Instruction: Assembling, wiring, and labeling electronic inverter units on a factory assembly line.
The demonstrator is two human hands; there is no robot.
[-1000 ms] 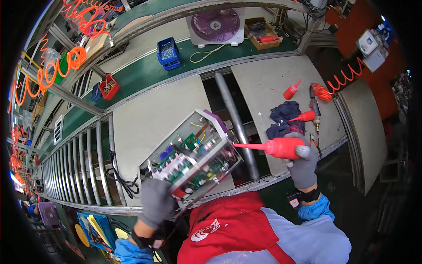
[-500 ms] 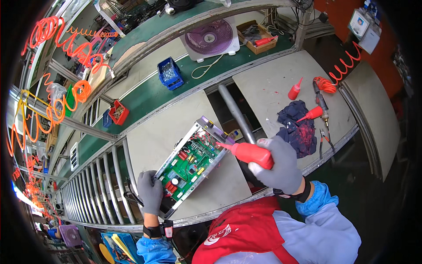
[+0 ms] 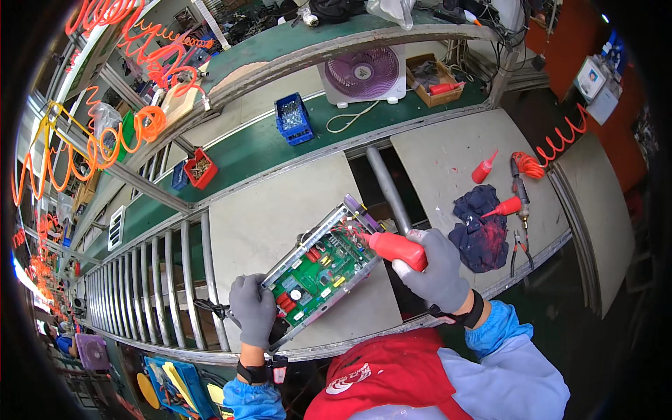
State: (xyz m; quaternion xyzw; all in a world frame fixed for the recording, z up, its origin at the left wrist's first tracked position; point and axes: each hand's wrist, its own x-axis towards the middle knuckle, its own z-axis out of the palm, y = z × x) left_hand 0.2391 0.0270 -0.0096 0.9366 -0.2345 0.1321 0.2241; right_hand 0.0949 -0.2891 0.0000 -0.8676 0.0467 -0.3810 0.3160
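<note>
An open metal case (image 3: 340, 281) with a green circuit board (image 3: 308, 269) inside lies at a slant over the grey worktop. My gloved left hand (image 3: 253, 311) is closed on its near left end. Near the case's far right end, my gloved right hand (image 3: 437, 269) wraps round a red squeeze bottle (image 3: 397, 250), tilted so its thin nozzle points left at the wires (image 3: 348, 228) by the board. Whether the tip touches them I cannot tell. A purple part (image 3: 360, 210) sits at that far end. A dark cable (image 3: 210, 306) runs out beside my left hand.
On the right-hand board lie a dark stained cloth (image 3: 479, 234), two more red bottles (image 3: 484, 168), a driver tool (image 3: 520, 192) on an orange coiled hose, and pliers (image 3: 519, 252). A gap with a metal bar (image 3: 387, 189) splits the worktop. Rollers (image 3: 168, 287) run off left; blue bin (image 3: 292, 119) behind.
The whole view has shifted, so the background sits lower and further right. Both hands keep their holds, and the bottle's nozzle still points at the wired end of the case.
</note>
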